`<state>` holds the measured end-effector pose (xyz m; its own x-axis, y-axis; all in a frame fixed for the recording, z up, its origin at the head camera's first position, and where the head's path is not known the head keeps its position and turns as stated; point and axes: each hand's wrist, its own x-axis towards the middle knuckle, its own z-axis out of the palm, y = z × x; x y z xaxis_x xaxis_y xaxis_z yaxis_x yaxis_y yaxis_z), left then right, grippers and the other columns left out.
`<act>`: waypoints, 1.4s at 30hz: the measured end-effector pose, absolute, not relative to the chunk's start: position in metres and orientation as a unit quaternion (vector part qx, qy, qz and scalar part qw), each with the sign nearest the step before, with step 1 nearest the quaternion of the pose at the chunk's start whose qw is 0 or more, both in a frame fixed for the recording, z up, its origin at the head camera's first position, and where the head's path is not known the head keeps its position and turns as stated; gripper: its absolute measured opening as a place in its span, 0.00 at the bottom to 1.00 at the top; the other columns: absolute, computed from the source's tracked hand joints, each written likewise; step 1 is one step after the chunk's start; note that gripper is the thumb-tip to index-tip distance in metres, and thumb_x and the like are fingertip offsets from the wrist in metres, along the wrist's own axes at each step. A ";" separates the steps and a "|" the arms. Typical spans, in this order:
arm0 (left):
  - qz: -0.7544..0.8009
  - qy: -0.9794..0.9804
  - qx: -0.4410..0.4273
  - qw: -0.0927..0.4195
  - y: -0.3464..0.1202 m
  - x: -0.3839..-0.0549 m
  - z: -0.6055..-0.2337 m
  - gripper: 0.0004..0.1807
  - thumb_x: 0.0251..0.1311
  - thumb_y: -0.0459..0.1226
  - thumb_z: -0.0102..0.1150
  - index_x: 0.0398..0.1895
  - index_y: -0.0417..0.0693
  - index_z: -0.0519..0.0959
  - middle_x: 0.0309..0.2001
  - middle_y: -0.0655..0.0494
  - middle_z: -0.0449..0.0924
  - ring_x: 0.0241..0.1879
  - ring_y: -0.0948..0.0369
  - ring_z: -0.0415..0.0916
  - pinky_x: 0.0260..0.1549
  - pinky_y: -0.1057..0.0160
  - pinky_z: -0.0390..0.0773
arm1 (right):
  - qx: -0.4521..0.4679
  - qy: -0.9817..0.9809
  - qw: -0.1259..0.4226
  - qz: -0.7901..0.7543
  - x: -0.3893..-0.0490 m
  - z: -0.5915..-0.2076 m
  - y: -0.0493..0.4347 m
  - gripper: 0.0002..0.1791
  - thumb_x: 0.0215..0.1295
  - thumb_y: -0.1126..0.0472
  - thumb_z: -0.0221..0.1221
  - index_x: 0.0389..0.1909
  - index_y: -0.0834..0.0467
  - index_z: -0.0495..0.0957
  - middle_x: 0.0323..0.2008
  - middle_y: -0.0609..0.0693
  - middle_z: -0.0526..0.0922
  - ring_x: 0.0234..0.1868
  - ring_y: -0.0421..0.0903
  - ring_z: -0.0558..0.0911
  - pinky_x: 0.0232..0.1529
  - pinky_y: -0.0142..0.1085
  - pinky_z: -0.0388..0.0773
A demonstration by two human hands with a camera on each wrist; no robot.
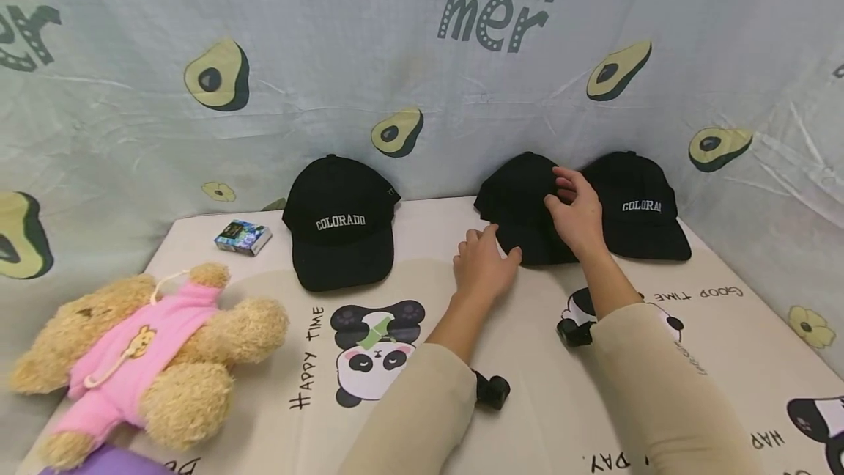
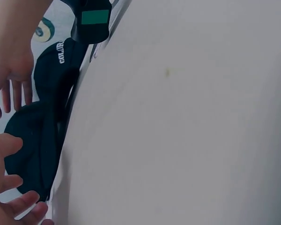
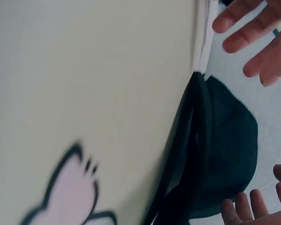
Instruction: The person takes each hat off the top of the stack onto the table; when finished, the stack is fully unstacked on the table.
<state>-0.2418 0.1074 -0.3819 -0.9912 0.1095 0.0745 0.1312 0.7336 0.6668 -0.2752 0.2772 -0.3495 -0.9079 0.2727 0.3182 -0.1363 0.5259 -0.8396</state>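
Left of the middle cap (image 1: 521, 189), the leftmost cap (image 1: 341, 200) is noted, then the left hand (image 1: 484, 264), fingers spread. Between both hands the middle cap is situated; contact is unconfirmed. At its right side the right hand (image 1: 579, 217) is held, fingers parted, nothing gripped, with another cap (image 1: 636, 222) beyond. Reaching is judged the step in hand; inward finger closure is called for.

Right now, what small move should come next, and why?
Perhaps ease the left grip and right grip inward onto the middle black fabric cap: both look open, at either side of it, and neither appears to hold it.
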 end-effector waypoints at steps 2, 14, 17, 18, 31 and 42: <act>-0.372 -0.926 -0.062 0.025 0.103 -0.242 -0.384 0.31 0.70 0.52 0.59 0.73 0.53 0.71 0.66 0.47 0.73 0.61 0.48 0.72 0.61 0.48 0.71 | -0.028 -0.846 0.212 0.489 -0.275 -0.350 0.271 0.30 0.72 0.66 0.55 0.74 0.57 0.68 0.70 0.63 0.72 0.72 0.61 0.71 0.71 0.56 0.68; -0.451 -0.889 -0.053 0.059 0.071 -0.239 -0.382 0.31 0.68 0.46 0.60 0.73 0.51 0.71 0.66 0.44 0.72 0.63 0.44 0.71 0.61 0.44 0.69 | 0.009 -0.851 0.230 0.473 -0.278 -0.345 0.242 0.28 0.71 0.66 0.56 0.72 0.57 0.71 0.68 0.62 0.74 0.69 0.61 0.74 0.69 0.56 0.70; -0.463 -0.882 -0.047 0.069 0.063 -0.239 -0.379 0.31 0.68 0.45 0.61 0.73 0.52 0.71 0.67 0.44 0.72 0.63 0.44 0.70 0.62 0.43 0.68 | 0.018 -0.847 0.228 0.479 -0.279 -0.343 0.235 0.28 0.71 0.65 0.56 0.72 0.56 0.71 0.68 0.62 0.74 0.69 0.61 0.74 0.69 0.56 0.71; -0.467 -0.880 -0.044 0.070 0.061 -0.238 -0.378 0.31 0.68 0.45 0.61 0.74 0.52 0.71 0.67 0.44 0.71 0.64 0.44 0.70 0.63 0.43 0.68 | 0.022 -0.847 0.226 0.481 -0.280 -0.343 0.232 0.28 0.71 0.65 0.56 0.72 0.56 0.71 0.68 0.62 0.74 0.69 0.61 0.74 0.69 0.56 0.71; -0.522 -0.843 -0.003 0.128 0.034 -0.230 -0.370 0.30 0.65 0.43 0.62 0.72 0.51 0.73 0.66 0.46 0.74 0.65 0.46 0.71 0.64 0.42 0.69 | 0.048 -0.836 0.194 0.511 -0.284 -0.339 0.201 0.29 0.70 0.64 0.57 0.72 0.57 0.70 0.69 0.61 0.73 0.69 0.60 0.74 0.69 0.56 0.70; -0.562 -0.808 0.028 0.172 0.010 -0.219 -0.366 0.30 0.64 0.40 0.62 0.70 0.49 0.74 0.64 0.45 0.74 0.64 0.44 0.71 0.63 0.44 0.71 | 0.058 -0.829 0.172 0.529 -0.286 -0.343 0.177 0.29 0.72 0.63 0.57 0.73 0.55 0.70 0.71 0.61 0.72 0.71 0.60 0.73 0.69 0.55 0.71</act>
